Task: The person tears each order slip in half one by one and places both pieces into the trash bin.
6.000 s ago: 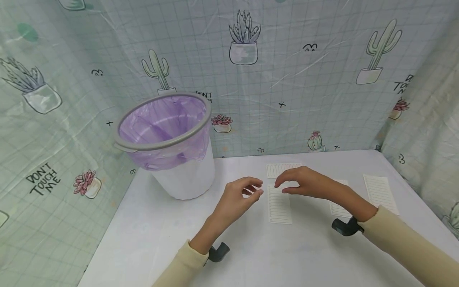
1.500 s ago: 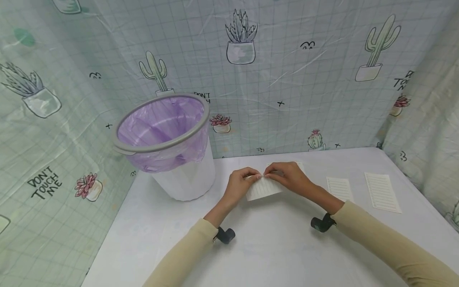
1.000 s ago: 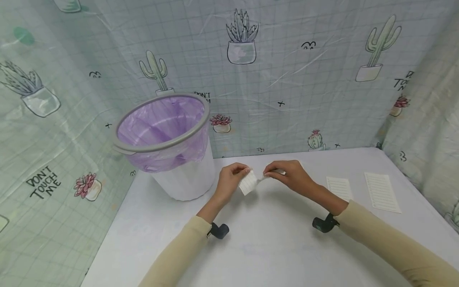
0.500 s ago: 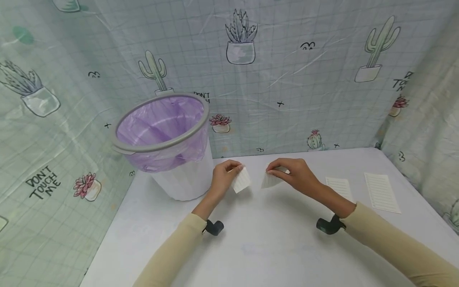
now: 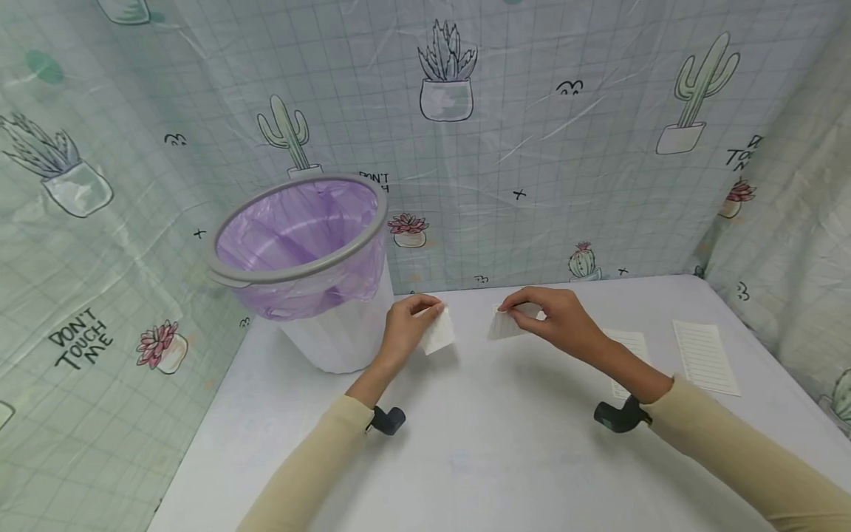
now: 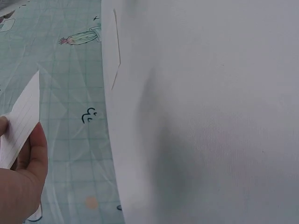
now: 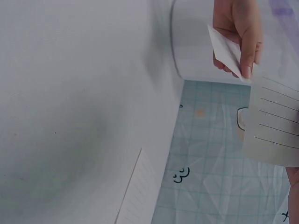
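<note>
In the head view my left hand (image 5: 402, 325) pinches a small torn piece of white paper (image 5: 439, 334) by its top edge, beside the waste bin (image 5: 349, 336). A hand's width to the right, my right hand (image 5: 558, 316) pinches a second piece of lined paper (image 5: 503, 326) between thumb and fingers. Both pieces hang above the white table, apart from each other. In the right wrist view the right-hand piece (image 7: 275, 121) shows ruled lines, and the left-hand piece (image 7: 226, 51) is seen behind it. Part of the right hand is out of that view.
The bin has a grey rim and a purple bag liner (image 5: 299, 214). Two lined sheets, a nearer one (image 5: 628, 341) partly behind my right forearm and a farther one (image 5: 706, 358), lie at the right. Another sheet (image 7: 135, 191) lies by the table's back edge. A patterned curtain (image 5: 532, 148) hangs behind.
Both hands were over a lined sheet, then lifted it and tore it in two. Since then they have moved apart, left hand toward the bin, right hand slightly right, each with a piece.
</note>
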{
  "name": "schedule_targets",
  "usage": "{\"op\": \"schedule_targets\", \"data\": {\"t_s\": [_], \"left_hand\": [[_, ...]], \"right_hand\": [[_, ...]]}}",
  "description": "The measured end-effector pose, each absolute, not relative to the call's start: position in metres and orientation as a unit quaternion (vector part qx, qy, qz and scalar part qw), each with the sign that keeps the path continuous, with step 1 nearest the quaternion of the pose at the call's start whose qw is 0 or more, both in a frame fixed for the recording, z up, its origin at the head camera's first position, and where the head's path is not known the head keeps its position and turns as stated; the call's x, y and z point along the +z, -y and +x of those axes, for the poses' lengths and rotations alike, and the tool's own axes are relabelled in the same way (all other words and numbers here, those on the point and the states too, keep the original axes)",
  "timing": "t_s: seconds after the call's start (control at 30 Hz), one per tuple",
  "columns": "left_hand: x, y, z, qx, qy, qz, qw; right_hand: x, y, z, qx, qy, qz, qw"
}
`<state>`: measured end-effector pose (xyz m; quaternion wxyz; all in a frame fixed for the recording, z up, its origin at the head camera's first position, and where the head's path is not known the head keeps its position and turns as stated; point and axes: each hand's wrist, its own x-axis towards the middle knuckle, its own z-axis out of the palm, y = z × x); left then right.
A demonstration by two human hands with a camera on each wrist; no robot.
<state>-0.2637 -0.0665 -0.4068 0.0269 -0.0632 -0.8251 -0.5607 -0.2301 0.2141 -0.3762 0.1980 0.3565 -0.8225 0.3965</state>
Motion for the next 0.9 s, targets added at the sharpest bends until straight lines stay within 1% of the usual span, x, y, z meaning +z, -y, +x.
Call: {"op": "schedule_targets", "data": {"t_s": [0.23,0.57,0.9], "left_hand": [[-0.398,0.073,-0.261,-0.546,0.830,-0.103,0.046],[-0.383,0.079,-0.252,-0.544,0.823,-0.155,0.059],[-0.363,0.082,-0.240,-0.528,0.819,-0.209,0.079]], "right_hand": [[-0.375,-0.216,-0.234,0.411,0.800,0.392,0.195],[-0.368,-0.213,-0.234,0.399,0.821,0.352,0.206],[-0.360,-0.208,-0.236,0.399,0.818,0.357,0.209]]}}
